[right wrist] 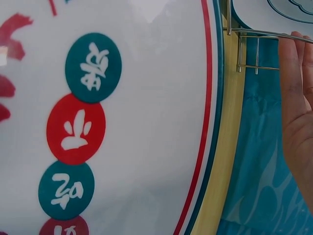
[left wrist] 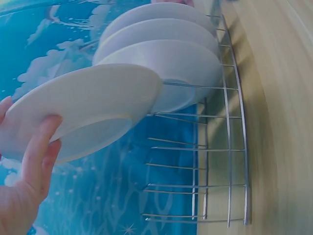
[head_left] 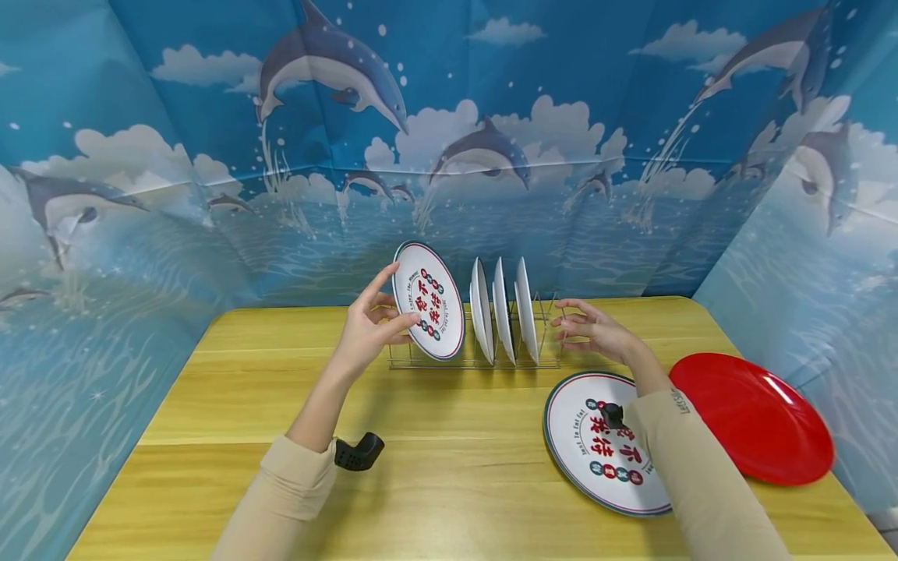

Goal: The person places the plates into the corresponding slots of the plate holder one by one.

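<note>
My left hand [head_left: 372, 315] pinches a white plate [head_left: 443, 327] with red characters by its left edge, thumb on the printed face and fingers behind. The plate is tilted over the left part of a wire dish rack [head_left: 428, 365]; whether it touches the wires I cannot tell. In the left wrist view its plain underside shows beside the fingers [left wrist: 36, 156]. Three more plates [head_left: 503, 319] stand upright in the rack. At the rack's right end is my right hand [head_left: 596, 333], its fingers [right wrist: 293, 73] extended against the end wire.
Below my right forearm, a large printed plate [head_left: 571, 444] lies flat on the wooden table [head_left: 449, 467]. To its right is a red oval tray [head_left: 758, 421]. A dolphin-print cloth [head_left: 449, 156] hangs behind and at both sides.
</note>
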`<state>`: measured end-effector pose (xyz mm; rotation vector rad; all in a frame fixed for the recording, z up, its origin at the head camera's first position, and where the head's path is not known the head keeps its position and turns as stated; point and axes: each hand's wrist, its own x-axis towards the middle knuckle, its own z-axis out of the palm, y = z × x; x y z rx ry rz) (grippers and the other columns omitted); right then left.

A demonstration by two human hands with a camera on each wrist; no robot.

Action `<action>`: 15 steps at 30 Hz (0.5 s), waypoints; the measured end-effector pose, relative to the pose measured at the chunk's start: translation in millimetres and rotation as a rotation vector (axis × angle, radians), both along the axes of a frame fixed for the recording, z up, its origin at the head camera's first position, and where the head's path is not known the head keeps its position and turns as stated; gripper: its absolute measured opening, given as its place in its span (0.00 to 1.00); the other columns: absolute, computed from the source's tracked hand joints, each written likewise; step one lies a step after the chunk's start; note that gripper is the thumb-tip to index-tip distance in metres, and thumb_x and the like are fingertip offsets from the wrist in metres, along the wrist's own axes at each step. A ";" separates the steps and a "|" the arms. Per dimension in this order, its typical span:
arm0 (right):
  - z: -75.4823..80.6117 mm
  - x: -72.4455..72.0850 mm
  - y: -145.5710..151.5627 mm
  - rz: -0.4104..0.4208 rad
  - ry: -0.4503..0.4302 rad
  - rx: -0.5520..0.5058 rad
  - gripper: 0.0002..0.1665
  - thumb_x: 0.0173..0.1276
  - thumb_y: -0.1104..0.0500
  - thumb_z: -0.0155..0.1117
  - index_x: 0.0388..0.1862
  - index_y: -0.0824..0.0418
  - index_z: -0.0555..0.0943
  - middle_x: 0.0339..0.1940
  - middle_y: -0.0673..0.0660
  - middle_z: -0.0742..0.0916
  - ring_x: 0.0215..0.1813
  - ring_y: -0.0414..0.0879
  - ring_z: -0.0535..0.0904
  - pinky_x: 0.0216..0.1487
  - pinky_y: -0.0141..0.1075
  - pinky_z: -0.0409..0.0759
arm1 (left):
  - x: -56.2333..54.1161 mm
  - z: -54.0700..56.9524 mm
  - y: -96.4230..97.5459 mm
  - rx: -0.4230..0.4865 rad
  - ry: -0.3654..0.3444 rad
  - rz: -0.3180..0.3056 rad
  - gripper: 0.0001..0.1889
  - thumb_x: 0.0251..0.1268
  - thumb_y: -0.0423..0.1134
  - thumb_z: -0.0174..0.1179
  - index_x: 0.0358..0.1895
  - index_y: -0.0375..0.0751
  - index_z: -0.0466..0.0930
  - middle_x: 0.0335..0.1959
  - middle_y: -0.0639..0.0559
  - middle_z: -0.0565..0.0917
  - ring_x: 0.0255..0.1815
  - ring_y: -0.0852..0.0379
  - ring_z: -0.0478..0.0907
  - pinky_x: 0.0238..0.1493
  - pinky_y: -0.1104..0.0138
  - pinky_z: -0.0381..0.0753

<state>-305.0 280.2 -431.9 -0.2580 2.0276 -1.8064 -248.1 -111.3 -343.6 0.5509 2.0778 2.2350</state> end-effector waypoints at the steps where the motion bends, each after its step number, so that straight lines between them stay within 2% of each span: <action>1: -0.2 -0.1 0.0 0.001 0.001 0.001 0.23 0.71 0.56 0.51 0.62 0.50 0.60 0.60 0.66 0.69 0.58 0.59 0.70 0.61 0.54 0.67 | -2.9 -1.2 2.5 -0.008 0.008 0.002 0.39 0.56 0.25 0.60 0.70 0.53 0.56 0.41 0.40 0.68 0.35 0.58 0.76 0.34 0.53 0.83; 4: -0.4 -0.2 0.1 0.001 0.002 0.004 0.23 0.71 0.56 0.51 0.63 0.50 0.60 0.60 0.67 0.68 0.57 0.58 0.71 0.61 0.54 0.68 | -14.9 -9.9 9.2 -0.016 0.037 0.007 0.39 0.55 0.26 0.61 0.69 0.55 0.58 0.40 0.43 0.69 0.34 0.58 0.75 0.33 0.54 0.83; 6: -0.1 0.1 0.0 0.001 0.004 0.006 0.23 0.71 0.55 0.51 0.62 0.49 0.60 0.61 0.67 0.68 0.57 0.57 0.71 0.61 0.53 0.68 | -19.1 -11.2 14.0 -0.026 0.041 0.016 0.38 0.55 0.26 0.61 0.69 0.54 0.58 0.40 0.42 0.70 0.34 0.57 0.74 0.33 0.52 0.83; 11: 0.1 0.4 0.2 0.002 0.008 0.014 0.21 0.71 0.55 0.50 0.61 0.47 0.61 0.61 0.67 0.68 0.56 0.55 0.72 0.61 0.53 0.68 | -26.8 -13.4 25.1 -0.069 0.046 0.024 0.38 0.55 0.27 0.62 0.68 0.54 0.59 0.41 0.39 0.70 0.36 0.55 0.74 0.35 0.48 0.81; 15: -0.9 -0.2 0.7 0.007 0.012 0.016 0.21 0.71 0.55 0.50 0.61 0.47 0.61 0.60 0.66 0.68 0.57 0.57 0.71 0.61 0.53 0.68 | -31.0 -14.3 33.8 -0.158 0.071 0.033 0.38 0.55 0.32 0.64 0.68 0.56 0.59 0.44 0.38 0.70 0.39 0.50 0.74 0.34 0.52 0.83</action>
